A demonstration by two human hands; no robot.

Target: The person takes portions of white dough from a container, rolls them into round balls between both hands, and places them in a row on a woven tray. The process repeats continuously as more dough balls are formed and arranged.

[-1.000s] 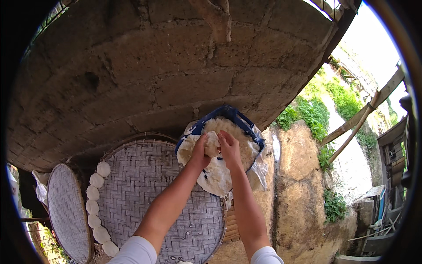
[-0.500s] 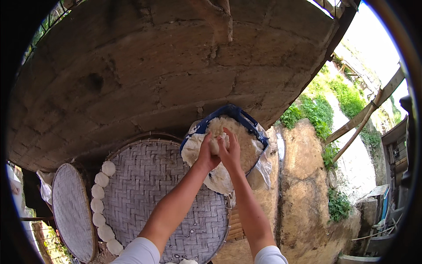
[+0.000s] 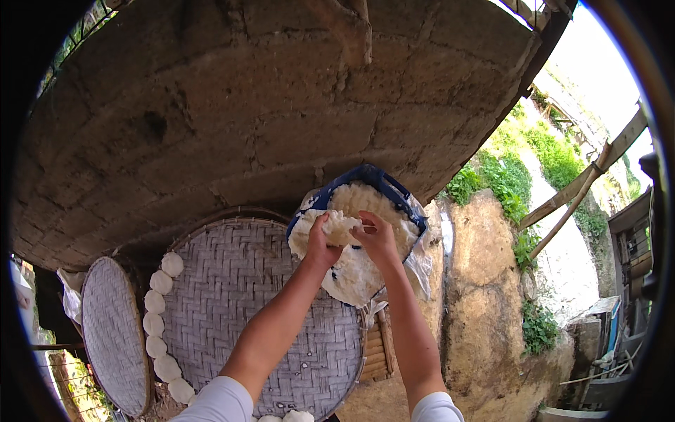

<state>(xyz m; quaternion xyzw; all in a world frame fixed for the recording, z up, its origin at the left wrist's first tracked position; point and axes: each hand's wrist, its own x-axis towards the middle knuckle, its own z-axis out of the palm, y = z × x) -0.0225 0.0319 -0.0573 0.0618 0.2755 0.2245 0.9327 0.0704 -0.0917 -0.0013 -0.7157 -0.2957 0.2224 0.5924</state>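
Note:
In my left hand (image 3: 320,243) lies a lump of white, crumbly dough (image 3: 339,225), its fingers curled around it from the left. My right hand (image 3: 377,236) is at the lump's right side, thumb and fingers bent together against its edge; whether a bit of dough is pinched there is too small to tell. Both hands are over a blue basin (image 3: 368,173) heaped with the same white mass (image 3: 362,195). Left of the basin is a large round woven bamboo tray (image 3: 239,281). Several white dough balls (image 3: 162,283) line its left rim, and a few more (image 3: 298,416) sit at the near edge.
A smaller round woven tray (image 3: 112,330) leans at the far left. Behind everything rises a block wall (image 3: 246,105). A white plastic sheet (image 3: 420,276) hangs from the basin's right side. Bare ground (image 3: 492,302), plants (image 3: 503,179) and wooden poles (image 3: 583,186) lie to the right.
My hands were close together over the basin; now they are a little apart. The lump between them shows more openly, resting in the left hand.

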